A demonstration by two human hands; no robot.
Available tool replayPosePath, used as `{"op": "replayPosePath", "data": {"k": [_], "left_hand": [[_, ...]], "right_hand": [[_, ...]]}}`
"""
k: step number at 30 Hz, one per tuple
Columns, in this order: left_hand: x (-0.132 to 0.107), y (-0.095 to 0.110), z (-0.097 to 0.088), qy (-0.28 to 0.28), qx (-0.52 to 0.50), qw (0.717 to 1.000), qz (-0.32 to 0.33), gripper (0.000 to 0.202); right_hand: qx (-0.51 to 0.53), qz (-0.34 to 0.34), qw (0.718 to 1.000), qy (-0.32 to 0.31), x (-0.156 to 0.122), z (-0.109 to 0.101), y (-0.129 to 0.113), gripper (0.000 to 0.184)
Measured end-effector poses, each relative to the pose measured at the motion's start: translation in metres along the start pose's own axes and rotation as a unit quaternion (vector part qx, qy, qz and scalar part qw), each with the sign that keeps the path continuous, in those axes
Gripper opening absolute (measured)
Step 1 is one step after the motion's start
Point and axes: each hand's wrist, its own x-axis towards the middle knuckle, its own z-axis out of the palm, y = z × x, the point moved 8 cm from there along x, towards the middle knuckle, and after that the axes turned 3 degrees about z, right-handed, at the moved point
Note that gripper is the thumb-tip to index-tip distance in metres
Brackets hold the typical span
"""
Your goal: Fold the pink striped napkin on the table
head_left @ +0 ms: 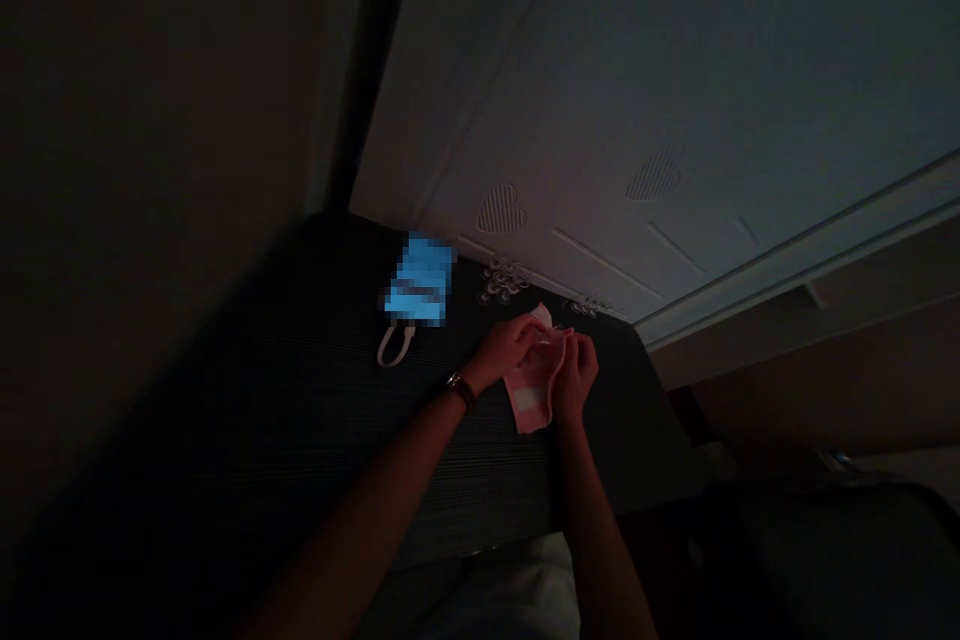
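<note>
A small pink-and-white striped cloth point(531, 398) is held up between my two hands, just above the dark table. My left hand point(510, 345), with a dark band on its wrist, pinches the cloth's upper left edge. At the upper right edge, the fingers of my right hand point(579, 368) are closed on it. The cloth hangs down between the hands, and its white top corner sticks up past my left fingers. Dim light hides the fine detail of both fingertips.
Two clusters of small shiny ring-like pieces, a larger one point(504, 278) and a smaller one point(590, 306), lie behind my hands. A blurred, glowing blue device point(421, 280) with a pale strap loop point(395, 345) lies left on the dark table point(360, 420). A pale panel point(585, 120) with heart reliefs stands behind.
</note>
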Motion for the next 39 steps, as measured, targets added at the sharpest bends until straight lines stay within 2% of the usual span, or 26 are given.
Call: {"op": "replayPosePath", "data": {"k": [6,10,15,21,28,32,36,39], "left_hand": [[0.003,-0.002,-0.013,0.06,0.018,0.998,0.006,0.031],[0.004,0.001,-0.015,0.073,-0.019,0.997,0.011,0.023],[0.004,0.001,-0.011,0.064,-0.029,0.997,0.036,0.032],[0.004,-0.006,-0.011,0.057,-0.025,0.998,0.019,0.021],[0.003,-0.002,-0.01,0.042,0.017,0.999,-0.008,0.025],[0.002,0.0,-0.01,0.042,0.047,0.998,0.004,0.031],[0.001,0.003,-0.008,0.033,0.074,0.997,0.014,0.034],[0.001,0.002,-0.007,0.032,0.081,0.996,0.015,0.029]], "right_hand": [[-0.003,-0.009,1.0,-0.028,-0.002,0.007,-0.002,0.027],[-0.022,-0.01,0.999,-0.021,-0.002,0.004,0.001,0.027],[-0.027,-0.002,1.0,0.002,-0.002,0.001,0.002,0.03],[-0.024,-0.013,0.999,0.016,-0.003,-0.001,-0.004,0.03],[-0.03,-0.03,0.999,0.012,-0.004,-0.001,-0.007,0.028],[-0.03,-0.021,0.999,-0.009,-0.004,0.002,-0.006,0.028],[-0.029,-0.009,1.0,0.008,-0.004,0.0,-0.006,0.03],[-0.025,-0.01,1.0,0.014,-0.004,-0.001,-0.008,0.03]]}}
